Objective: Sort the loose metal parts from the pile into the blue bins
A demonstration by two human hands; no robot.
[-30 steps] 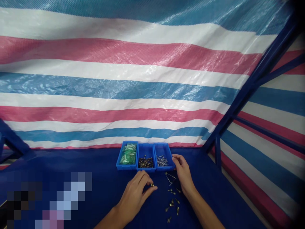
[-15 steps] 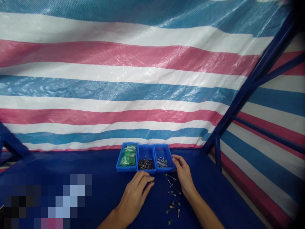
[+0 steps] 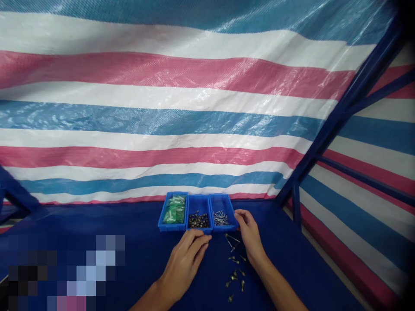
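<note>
My left hand (image 3: 184, 263) hovers just in front of the middle blue bin, thumb and fingers pinched on a small brass-coloured metal piece (image 3: 206, 242). My right hand (image 3: 249, 233) is beside the right bin, its fingers curled together at the bin's right edge. Whether anything is between those fingertips is hidden. Dark and brass-coloured small metal parts (image 3: 198, 220) fill the bottom of the middle bin (image 3: 200, 201). Silvery nail-like pins (image 3: 221, 218) lie in the right bin (image 3: 219, 201). Small green-and-clear plastic packets (image 3: 175, 211) are in the left bin (image 3: 164, 226).
On the dark blue tabletop (image 3: 129, 242), a few long pins (image 3: 232, 242) lie between my hands. Several small brass-coloured pieces (image 3: 234, 275) are scattered nearer to me. Behind the bins hangs a striped tarp (image 3: 162, 157); a blue frame post (image 3: 317, 144) slants up at right.
My left hand has shifted slightly, and the small piece at its fingertips shows more clearly. The right hand stays by the right bin. The view has tilted a little.
</note>
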